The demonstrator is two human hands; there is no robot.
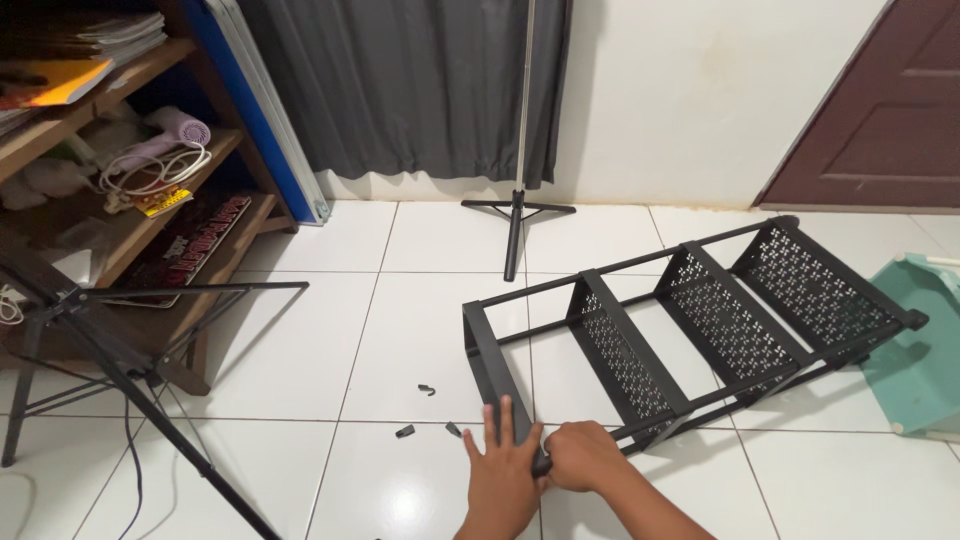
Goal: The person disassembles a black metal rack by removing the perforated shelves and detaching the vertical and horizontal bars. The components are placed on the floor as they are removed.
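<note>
A black metal shelf rack point(690, 330) with three perforated shelves lies on its side on the white tiled floor. My left hand point(500, 475) rests flat, fingers apart, against the near bottom corner of the rack's end frame point(490, 365). My right hand point(585, 455) is closed around the frame's lower bar at that same corner, touching my left hand. Three small black pieces point(427, 389) point(404, 431) point(453, 429) lie loose on the tiles just left of my left hand.
A wooden shelf unit point(120, 200) with books, a hair dryer and cables stands at left. A black tripod point(110, 370) spreads its legs in front of it. Another stand point(517, 205) is by the grey curtain. A teal plastic item point(915, 350) lies at right, near a brown door point(880, 100).
</note>
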